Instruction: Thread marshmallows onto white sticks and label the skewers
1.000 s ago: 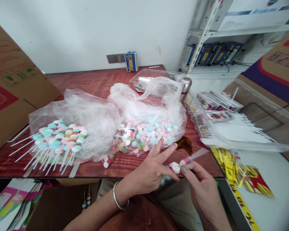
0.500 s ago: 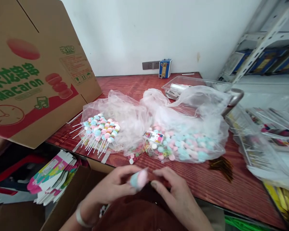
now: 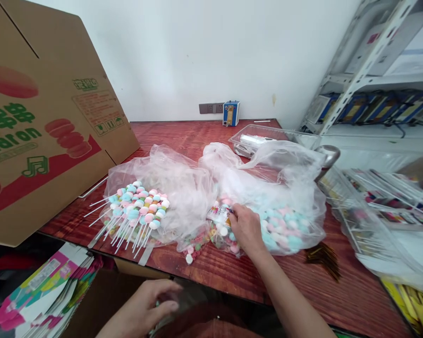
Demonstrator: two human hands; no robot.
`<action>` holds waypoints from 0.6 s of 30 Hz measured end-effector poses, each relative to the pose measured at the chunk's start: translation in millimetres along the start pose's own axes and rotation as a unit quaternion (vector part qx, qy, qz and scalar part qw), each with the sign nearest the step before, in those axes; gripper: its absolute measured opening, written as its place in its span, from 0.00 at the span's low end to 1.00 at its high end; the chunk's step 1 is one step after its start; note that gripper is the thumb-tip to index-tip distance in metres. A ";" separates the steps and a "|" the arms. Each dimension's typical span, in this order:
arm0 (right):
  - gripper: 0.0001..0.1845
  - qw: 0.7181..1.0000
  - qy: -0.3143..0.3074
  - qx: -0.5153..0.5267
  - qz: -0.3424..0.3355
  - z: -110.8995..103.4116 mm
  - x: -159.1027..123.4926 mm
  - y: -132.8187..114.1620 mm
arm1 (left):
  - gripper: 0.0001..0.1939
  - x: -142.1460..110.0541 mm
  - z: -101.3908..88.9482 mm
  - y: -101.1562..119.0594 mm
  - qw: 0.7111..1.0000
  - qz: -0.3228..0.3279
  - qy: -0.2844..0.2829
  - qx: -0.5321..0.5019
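My right hand [image 3: 246, 230] reaches over the table, its fingertips closed on the right end of a small printed packet [image 3: 218, 214]. That packet lies at the left side of a clear plastic bag [image 3: 285, 173] full of pink, blue and white marshmallow candies [image 3: 282, 225]. Low in the view, in front of the table edge, my left hand [image 3: 151, 303] is half curled, thumb and fingers apart, and I see nothing held in it. Marshmallow skewers on white sticks [image 3: 137, 206] lie in a pile to the left, on another clear bag [image 3: 186, 192].
A big cardboard box [image 3: 63, 117] stands at the left. Folded printed cartons [image 3: 52, 291] sit below it. Gold twist ties [image 3: 324, 260] lie right of the candy bag. Behind are a clear tray [image 3: 285, 134] and a blue device [image 3: 231, 113]. Plastic-covered goods [image 3: 391, 216] are at the right.
My right hand has gone forward from beside the left hand to the printed packet. The pink-and-blue marshmallow candy is gone from my left hand, which has moved lower and left. The view has shifted right.
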State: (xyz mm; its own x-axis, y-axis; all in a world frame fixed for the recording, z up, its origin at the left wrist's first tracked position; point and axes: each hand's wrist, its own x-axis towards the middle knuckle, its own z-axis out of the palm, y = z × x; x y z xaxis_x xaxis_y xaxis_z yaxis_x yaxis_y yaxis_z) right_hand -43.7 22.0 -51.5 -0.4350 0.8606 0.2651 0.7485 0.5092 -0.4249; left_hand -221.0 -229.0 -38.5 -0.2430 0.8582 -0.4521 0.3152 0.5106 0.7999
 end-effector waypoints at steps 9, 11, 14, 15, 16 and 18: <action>0.18 0.992 0.053 0.057 -0.098 -38.1 -7.1 14.5 | 0.19 107.0 116.2 108.7 0.779 0.052 -0.188 -0.596; 0.16 0.982 0.035 0.162 -0.089 -55.4 -12.7 20.8 | 0.18 126.5 130.1 121.8 0.702 0.048 -0.190 -0.685; 0.15 0.956 0.021 0.292 -0.017 -77.0 -24.1 33.1 | 0.14 143.1 141.3 136.7 0.659 0.046 -0.158 -0.734; 0.15 0.948 0.025 0.318 0.015 -81.1 -28.2 37.5 | 0.13 145.2 143.7 139.9 0.665 0.046 -0.135 -0.733; 0.15 0.939 0.031 0.339 0.046 -83.4 -32.2 41.7 | 0.12 145.7 145.8 142.1 0.678 0.044 -0.110 -0.725; 0.15 0.921 0.043 0.375 0.095 -83.2 -39.8 48.6 | 0.12 143.4 149.3 144.4 0.714 0.040 -0.061 -0.697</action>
State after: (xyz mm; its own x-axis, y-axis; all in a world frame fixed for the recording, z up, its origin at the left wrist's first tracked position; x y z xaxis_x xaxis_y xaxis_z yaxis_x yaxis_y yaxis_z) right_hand 51.6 11.3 -10.8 -0.2671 0.9470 0.1785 0.2360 0.2439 -0.9407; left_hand -73.4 -24.4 -46.7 -0.1661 0.9234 -0.3461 -0.9155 -0.0140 0.4022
